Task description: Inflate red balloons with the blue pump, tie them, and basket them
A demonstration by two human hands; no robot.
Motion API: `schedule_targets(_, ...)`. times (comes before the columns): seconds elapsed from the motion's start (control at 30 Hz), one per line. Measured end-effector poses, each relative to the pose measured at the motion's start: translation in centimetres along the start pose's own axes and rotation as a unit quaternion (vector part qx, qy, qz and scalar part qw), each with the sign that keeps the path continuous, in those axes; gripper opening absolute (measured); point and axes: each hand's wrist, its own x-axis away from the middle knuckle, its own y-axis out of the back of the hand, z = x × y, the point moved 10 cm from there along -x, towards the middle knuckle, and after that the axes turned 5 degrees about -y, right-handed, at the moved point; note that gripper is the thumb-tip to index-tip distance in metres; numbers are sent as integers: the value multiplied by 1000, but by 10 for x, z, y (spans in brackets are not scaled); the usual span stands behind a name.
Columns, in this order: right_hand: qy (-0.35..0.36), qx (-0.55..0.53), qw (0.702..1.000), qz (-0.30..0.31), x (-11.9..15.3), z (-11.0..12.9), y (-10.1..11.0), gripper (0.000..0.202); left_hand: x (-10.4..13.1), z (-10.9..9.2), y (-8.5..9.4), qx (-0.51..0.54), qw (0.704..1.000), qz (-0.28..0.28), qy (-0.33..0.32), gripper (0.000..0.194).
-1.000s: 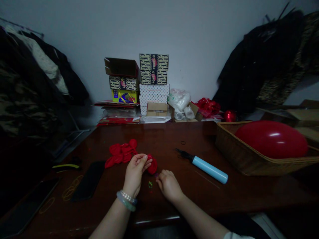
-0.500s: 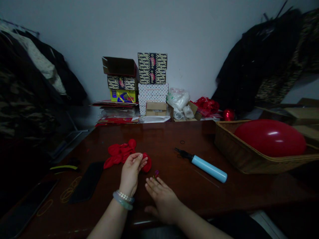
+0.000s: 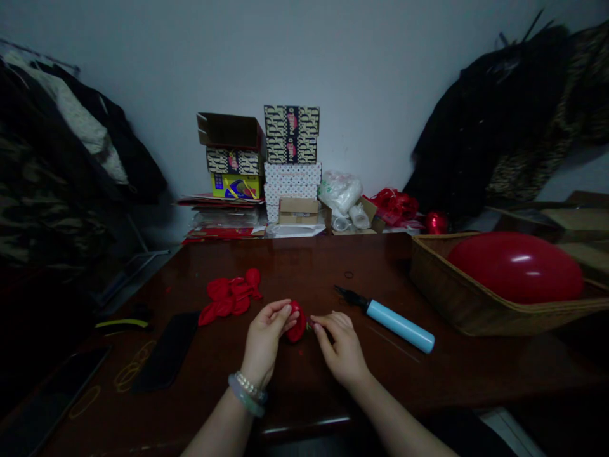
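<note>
Your left hand (image 3: 265,336) pinches a red balloon (image 3: 297,326) over the desk (image 3: 304,263), between your two hands; your right hand (image 3: 343,349) pinches a small green band (image 3: 308,327) just beside it, and that band, being so tiny, could slip away if your grip loosens

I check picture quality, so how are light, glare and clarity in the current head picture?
Head view: dim, lower corners nearly black; head view: glare on the big red balloon and the table's front edge; head view: green thing at the right grip too small to identify.
</note>
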Motion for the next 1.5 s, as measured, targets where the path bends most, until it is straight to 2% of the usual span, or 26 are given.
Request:
schedule_targets(0.13,16,-35,999,-33,-1,21,22,16,14,8,-21,-17,998,53,5,34)
schedule_targets(0.2,3,-45,998,-53,-2,23,30,13,20,9,-29,-31,997,66,-3,32)
schedule_targets(0.37,-37,-60,995,-64,-7,10,37,10,24,3,-38,-56,995,81,-22,35)
schedule_targets(0.47,-75,-133,986,-71,-11,-3,42,16,23,-2,-35,-85,994,68,-34,32)
schedule_targets(0.57,-113,-194,972,-63,-13,-10,41,20,27,13,-43,-115,986,120,33,53)
schedule_targets(0.67,-111,-181,976,-45,-10,-3,35,17,39,41,-59,-42,969,192,152,71)
schedule_targets(0.77,-77,-137,987,-26,-5,8,26,10,40,48,-65,105,961,164,194,72)
schedule_targets(0.83,-66,-114,991,-13,-2,10,19,6,34,46,-62,177,959,120,186,60)
schedule_targets(0.97,-62,-86,994,26,-1,9,8,4,27,41,-58,193,961,100,174,32)
schedule_targets(1.07,-38,-59,995,75,-3,15,5,6,24,42,-52,196,962,78,175,29)
schedule_targets(1.13,-27,-19,994,105,-5,13,8,14,21,42,-46,214,958,58,179,31)
schedule_targets(1.23,-45,84,985,141,-9,-14,21,34,13,38,-35,246,953,42,172,29)
schedule_targets(1.3,-110,195,962,156,-11,-56,35,43,7,33,-27,263,952,29,155,25)
schedule_targets(1.33,-161,261,939,158,-11,-83,46,50,3,30,-22,273,951,21,145,25)
schedule_targets(1.43,-253,323,903,126,-7,-141,76,70,-5,22,-13,310,944,-7,113,28)
schedule_targets(1.5,-298,344,882,119,-2,-168,87,76,-8,19,-9,330,938,-27,99,26)
